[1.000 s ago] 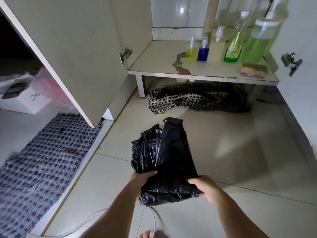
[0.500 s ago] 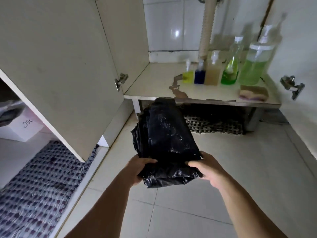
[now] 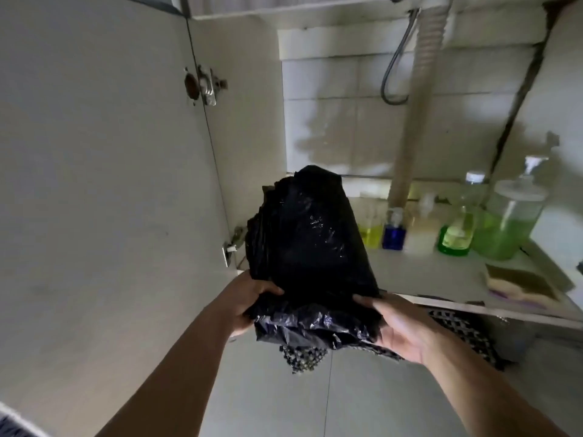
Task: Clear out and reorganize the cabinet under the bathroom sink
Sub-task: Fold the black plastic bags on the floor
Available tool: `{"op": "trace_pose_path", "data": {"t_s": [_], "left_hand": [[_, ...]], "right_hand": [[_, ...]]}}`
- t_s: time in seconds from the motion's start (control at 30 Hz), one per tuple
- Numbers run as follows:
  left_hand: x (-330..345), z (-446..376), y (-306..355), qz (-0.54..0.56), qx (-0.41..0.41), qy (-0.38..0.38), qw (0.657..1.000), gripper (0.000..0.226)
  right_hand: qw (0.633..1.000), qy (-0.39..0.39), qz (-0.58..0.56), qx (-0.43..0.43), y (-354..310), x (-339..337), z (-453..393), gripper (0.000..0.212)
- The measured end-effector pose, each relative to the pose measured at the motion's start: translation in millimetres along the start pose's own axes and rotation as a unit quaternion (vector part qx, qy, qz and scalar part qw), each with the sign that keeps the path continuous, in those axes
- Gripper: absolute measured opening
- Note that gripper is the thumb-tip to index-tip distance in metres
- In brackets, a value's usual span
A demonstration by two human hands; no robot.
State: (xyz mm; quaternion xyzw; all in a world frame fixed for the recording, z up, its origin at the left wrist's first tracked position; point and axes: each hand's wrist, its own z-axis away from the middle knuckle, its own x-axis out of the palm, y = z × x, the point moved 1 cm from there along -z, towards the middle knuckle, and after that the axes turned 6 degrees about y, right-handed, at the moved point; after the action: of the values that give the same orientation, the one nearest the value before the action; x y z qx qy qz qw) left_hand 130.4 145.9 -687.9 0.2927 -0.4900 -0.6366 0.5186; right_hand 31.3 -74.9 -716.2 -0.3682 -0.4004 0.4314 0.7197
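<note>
I hold the black plastic bag bundle (image 3: 310,263) up at the centre of the frame, in front of the open cabinet, with both hands at its lower end. My left hand (image 3: 249,302) grips the lower-left corner, fingers curled under the plastic and thumb on top; my right hand (image 3: 400,328) holds the lower-right edge, thumb pressed on the front, its fingers behind (mostly hidden, so I can't tell how tightly they curl). The bundle hangs above the front edge of the cabinet shelf (image 3: 435,279), whose left part looks free. At right stand the yellow bottle (image 3: 372,234), blue bottle (image 3: 393,236), green bottle (image 3: 456,238) and large pump bottle (image 3: 504,228), with a sponge (image 3: 520,283) nearer the front. I judge this the restocking step: next I'd lower the bundle onto the shelf's left side, clear of the bottles, and let go
</note>
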Motion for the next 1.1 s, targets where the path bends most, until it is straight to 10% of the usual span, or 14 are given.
{"op": "trace_pose_path", "data": {"t_s": [0.4, 0.63, 0.77, 0.83, 1.1], "left_hand": [[8, -82, 127, -0.142, 0.188, 0.112, 0.965, 0.071], [7, -146, 81, -0.478, 0.333, 0.258, 0.771, 0.071], [5, -177, 38, -0.715, 0.297, 0.132, 0.619, 0.037], [-1, -182, 19, -0.798, 0.242, 0.060, 0.548, 0.033], [-8, -179, 10, -0.841, 0.192, 0.083, 0.498, 0.037]], "right_hand": [[0.982, 0.161, -0.065, -0.072, -104, 57, -67, 0.021], [0.987, 0.153, -0.048, -0.029, -73, 56, -156, 0.032], [0.966, 0.231, 0.112, -0.025, -37, 60, -179, 0.044], [0.897, 0.290, 0.328, -0.060, -34, 61, -180, 0.057], [0.768, 0.322, 0.531, -0.159, -38, 63, -179, 0.082]]}}
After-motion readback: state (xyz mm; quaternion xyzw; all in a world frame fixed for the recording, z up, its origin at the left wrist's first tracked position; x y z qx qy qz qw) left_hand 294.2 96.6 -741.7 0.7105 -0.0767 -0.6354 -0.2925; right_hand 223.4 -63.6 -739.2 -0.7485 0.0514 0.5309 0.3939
